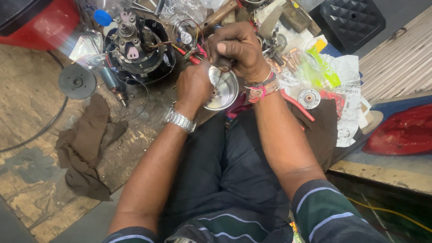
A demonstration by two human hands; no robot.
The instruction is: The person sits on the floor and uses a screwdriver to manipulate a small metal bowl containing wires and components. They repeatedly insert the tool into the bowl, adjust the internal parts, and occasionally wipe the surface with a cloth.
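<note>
My left hand (193, 86), with a metal watch at its wrist, grips the edge of a shiny round metal cap (223, 89) held over my lap. My right hand (238, 48), with red thread bands at its wrist, is closed over the top of the same cap; what its fingers pinch is hidden. Thin wires run from the cap area toward a black round motor body (137, 47) with copper windings, lying on the wooden floor just beyond my hands.
A brown rag (89, 144) lies at left on the boards, next to a black cable (27, 139) and a dark disc (77, 81). A red-and-black appliance (32, 20) stands at top left. Plastic bags, papers and small parts (322, 74) crowd the right. A red lid (422, 128) lies at far right.
</note>
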